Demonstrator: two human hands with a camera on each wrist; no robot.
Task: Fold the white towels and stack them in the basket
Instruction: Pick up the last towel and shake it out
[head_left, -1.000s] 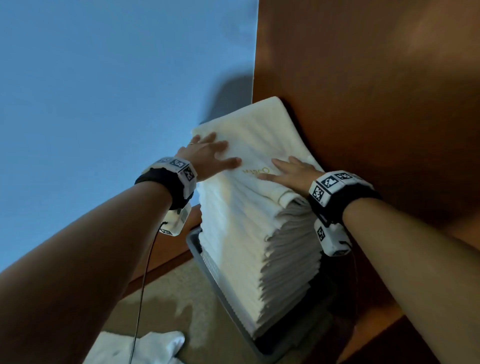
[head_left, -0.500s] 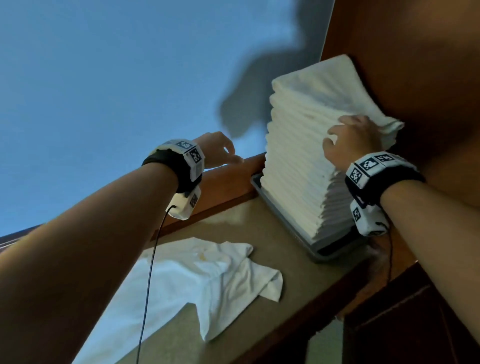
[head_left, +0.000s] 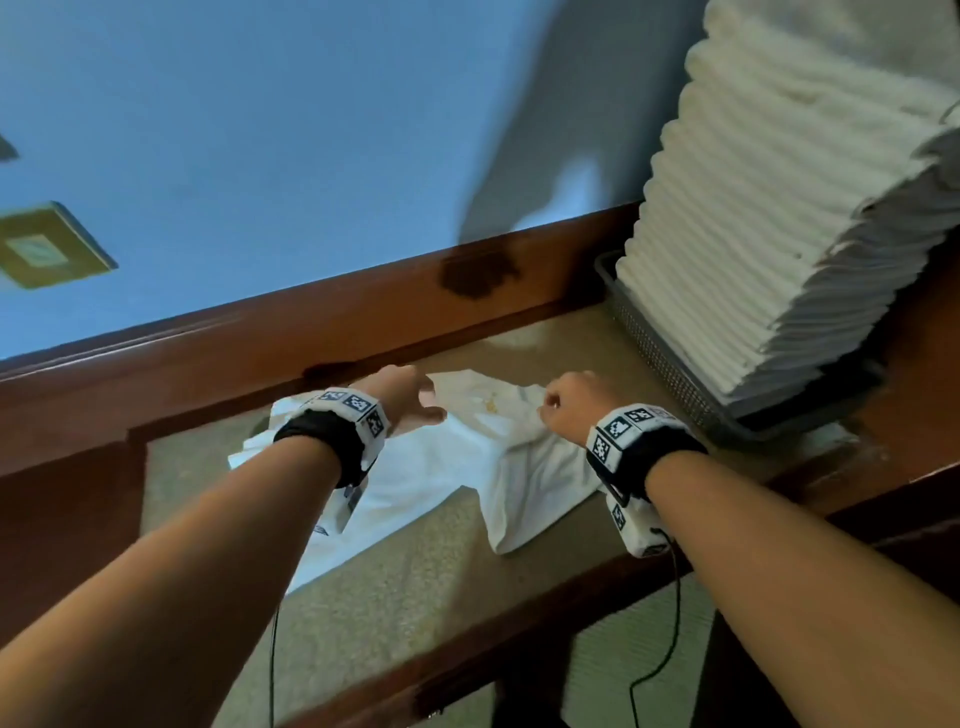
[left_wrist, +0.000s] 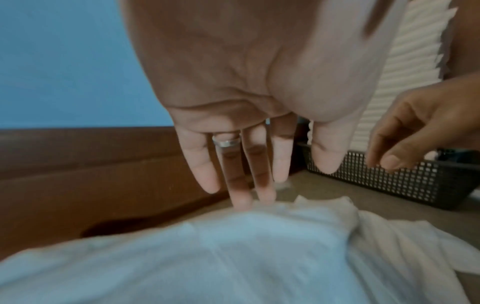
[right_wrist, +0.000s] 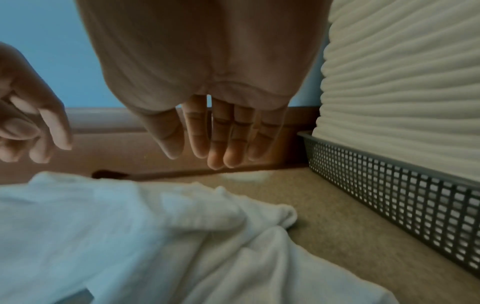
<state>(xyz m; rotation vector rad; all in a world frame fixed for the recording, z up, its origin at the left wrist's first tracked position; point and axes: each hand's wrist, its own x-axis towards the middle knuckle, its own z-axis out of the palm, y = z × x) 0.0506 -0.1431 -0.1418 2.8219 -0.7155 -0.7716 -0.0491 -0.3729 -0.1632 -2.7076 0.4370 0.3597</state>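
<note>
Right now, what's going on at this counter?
A person is between towels. Both hands are open and hold nothing: the left hand and right hand reach over a crumpled white towel lying unfolded on the counter. To the right, the grey mesh basket holds a tall stack of folded towels.

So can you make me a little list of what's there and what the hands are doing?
loose towel: crumpled white cloth towel, unfolded on the beige counter
stack: tall pile of folded white towels
basket: grey mesh plastic basket, under the pile
left hand: open, fingertips at the towel's far edge
right hand: open, above the towel, holding nothing
</note>
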